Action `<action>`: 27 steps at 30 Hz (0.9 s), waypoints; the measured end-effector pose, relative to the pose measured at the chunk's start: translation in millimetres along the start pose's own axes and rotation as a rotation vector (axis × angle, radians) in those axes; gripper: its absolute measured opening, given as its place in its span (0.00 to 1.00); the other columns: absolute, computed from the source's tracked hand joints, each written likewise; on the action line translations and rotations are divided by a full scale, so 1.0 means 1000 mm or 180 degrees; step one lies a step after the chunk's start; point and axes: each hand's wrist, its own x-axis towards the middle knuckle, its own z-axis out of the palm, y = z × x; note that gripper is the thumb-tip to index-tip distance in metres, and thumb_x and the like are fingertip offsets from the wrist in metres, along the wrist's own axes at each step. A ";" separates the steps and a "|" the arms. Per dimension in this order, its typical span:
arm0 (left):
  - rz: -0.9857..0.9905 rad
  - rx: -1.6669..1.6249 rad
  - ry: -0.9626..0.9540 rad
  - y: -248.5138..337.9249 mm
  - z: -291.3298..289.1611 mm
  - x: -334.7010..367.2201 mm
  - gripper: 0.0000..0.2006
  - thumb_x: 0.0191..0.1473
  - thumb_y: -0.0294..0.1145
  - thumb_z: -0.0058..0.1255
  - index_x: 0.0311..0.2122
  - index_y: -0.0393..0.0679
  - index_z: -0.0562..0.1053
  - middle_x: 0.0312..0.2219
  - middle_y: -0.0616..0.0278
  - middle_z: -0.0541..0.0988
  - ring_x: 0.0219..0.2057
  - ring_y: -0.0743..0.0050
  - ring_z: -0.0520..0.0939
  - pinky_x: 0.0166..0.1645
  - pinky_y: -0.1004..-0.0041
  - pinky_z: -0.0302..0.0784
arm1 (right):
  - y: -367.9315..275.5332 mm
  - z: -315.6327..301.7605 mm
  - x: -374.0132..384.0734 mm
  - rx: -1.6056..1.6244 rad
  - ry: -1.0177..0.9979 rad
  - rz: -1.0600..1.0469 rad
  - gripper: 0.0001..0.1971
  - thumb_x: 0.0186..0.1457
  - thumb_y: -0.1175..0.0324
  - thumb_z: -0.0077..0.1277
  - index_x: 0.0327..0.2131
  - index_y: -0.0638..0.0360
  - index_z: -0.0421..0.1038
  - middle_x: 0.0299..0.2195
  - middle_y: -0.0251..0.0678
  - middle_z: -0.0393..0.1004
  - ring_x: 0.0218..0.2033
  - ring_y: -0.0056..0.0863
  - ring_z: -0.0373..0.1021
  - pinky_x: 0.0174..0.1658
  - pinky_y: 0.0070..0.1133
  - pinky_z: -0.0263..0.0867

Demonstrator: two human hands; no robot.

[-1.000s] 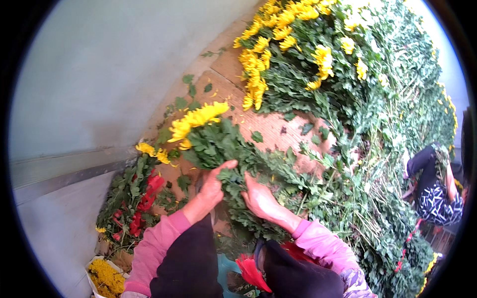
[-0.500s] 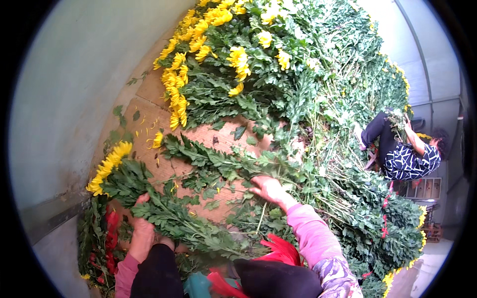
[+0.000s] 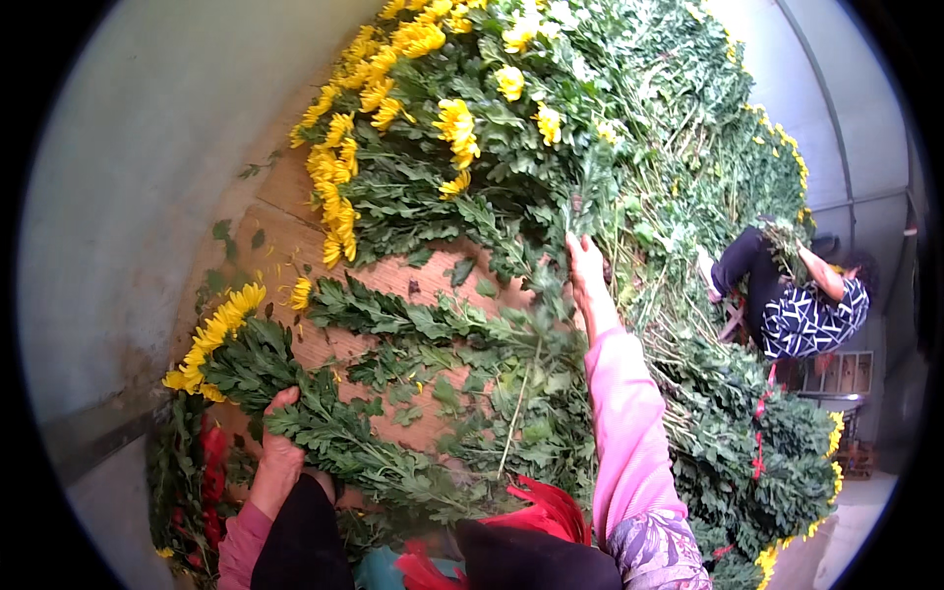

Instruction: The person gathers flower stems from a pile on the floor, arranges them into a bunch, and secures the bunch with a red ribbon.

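Observation:
My left hand (image 3: 280,438) is closed around a bunch of yellow chrysanthemums (image 3: 285,379). Their blooms point toward the wall at the left, and the leafy stems slant across my lap. My right hand (image 3: 587,270) reaches out at the near side of the large chrysanthemum pile (image 3: 511,167). Its fingers are stretched toward the leaves, thumb slightly apart, and I see nothing held in them. A single chrysanthemum (image 3: 413,315) lies on the cardboard (image 3: 324,344) between my hands, bloom to the left.
Red strips (image 3: 541,516) lie by my knees, next to a teal object (image 3: 383,568). Bunches with red ties (image 3: 762,442) are stacked at the right. Another person (image 3: 806,305) sits beyond, holding greenery. A pale wall (image 3: 147,216) curves along the left.
My right hand has moved forward from the loose stems on the cardboard to the large pile. My left hand keeps its hold on the bunch, nearly still. The view has shifted slightly.

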 end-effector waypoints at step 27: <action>-0.0068 0.0337 -0.0746 0.001 0.004 -0.011 0.16 0.57 0.26 0.51 0.51 0.42 0.72 0.49 0.59 0.76 0.50 0.69 0.77 0.57 0.67 0.73 | -0.087 0.159 -0.315 -0.1055 -0.2768 -0.1380 0.20 0.54 0.80 0.49 0.52 0.62 0.69 0.39 0.46 0.75 0.41 0.41 0.74 0.44 0.27 0.69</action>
